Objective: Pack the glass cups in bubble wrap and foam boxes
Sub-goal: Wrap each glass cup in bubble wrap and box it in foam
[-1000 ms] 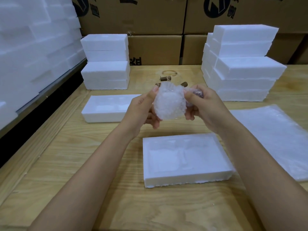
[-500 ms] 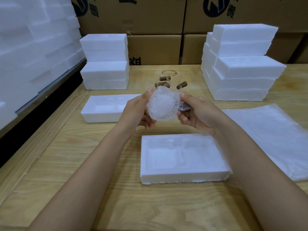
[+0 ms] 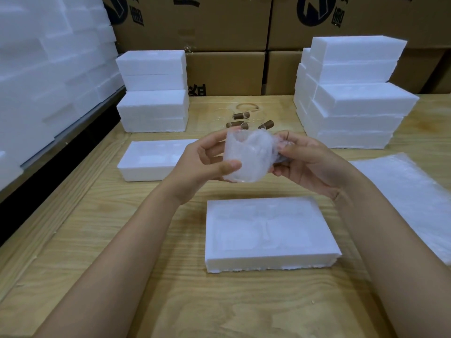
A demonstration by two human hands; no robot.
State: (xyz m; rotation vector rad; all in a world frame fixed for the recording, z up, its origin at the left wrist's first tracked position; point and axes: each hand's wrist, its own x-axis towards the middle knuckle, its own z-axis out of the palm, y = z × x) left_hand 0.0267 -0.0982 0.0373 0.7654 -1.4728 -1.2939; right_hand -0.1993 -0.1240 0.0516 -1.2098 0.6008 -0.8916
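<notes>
Hands meet above the wooden table (image 3: 170,301), both engaged on one glass cup (image 3: 244,164) already covered in bubble wrap (image 3: 260,145). Left hand (image 3: 207,164) grips the wrapped body, thumb across the near side and fingers curled behind it. Right hand (image 3: 310,164) pinches the loose wrap at the cup's right side; detail at that point is blurred. Cup is held in the air, above and just behind an open foam box (image 3: 268,262) that lies on the table with its moulded recesses facing up. Second open foam box (image 3: 146,170) lies to the left, further back. Unwrapped cups (image 3: 244,119) with brown handles stand at the centre rear, between the left foam stack (image 3: 152,91) and the right foam stack (image 3: 351,98). Spare wrap sheets (image 3: 410,191) lie flat at the right edge. Cardboard cartons (image 3: 224,69) line the rear.
</notes>
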